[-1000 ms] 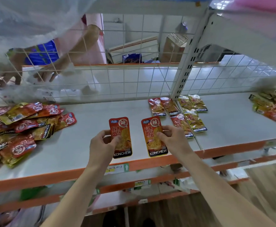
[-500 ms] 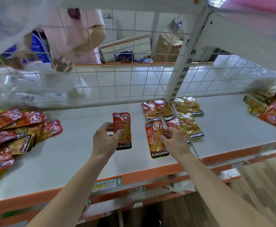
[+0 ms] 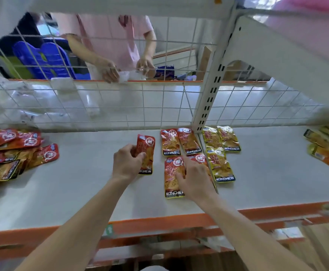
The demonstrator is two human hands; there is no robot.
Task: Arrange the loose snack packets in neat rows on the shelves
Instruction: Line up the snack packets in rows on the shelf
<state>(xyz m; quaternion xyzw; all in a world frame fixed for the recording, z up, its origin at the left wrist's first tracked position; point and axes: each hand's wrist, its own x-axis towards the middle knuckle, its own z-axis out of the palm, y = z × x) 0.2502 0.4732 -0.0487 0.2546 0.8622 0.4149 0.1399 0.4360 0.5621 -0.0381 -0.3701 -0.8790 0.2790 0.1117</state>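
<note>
My left hand (image 3: 126,162) grips a red KONCHEW snack packet (image 3: 147,151), tilted up off the white shelf (image 3: 81,184). My right hand (image 3: 194,177) rests with spread fingers on another red packet (image 3: 172,177) lying flat in the second row. Behind it lie two red packets (image 3: 180,141) side by side. To their right sit three yellow packets (image 3: 220,149) in the same grid. A loose heap of red and yellow packets (image 3: 13,153) lies at the shelf's left end.
A second loose heap (image 3: 327,145) lies at the far right. A white slotted upright (image 3: 212,83) and wire mesh back (image 3: 120,102) close the shelf's rear. Behind the mesh a person's hands (image 3: 111,71) work. An orange front edge (image 3: 159,222) bounds the shelf.
Both hands carried their red packets back and to the right. The right packet now lies flat beside the arranged rows; the left packet is raised nearer the back row.
</note>
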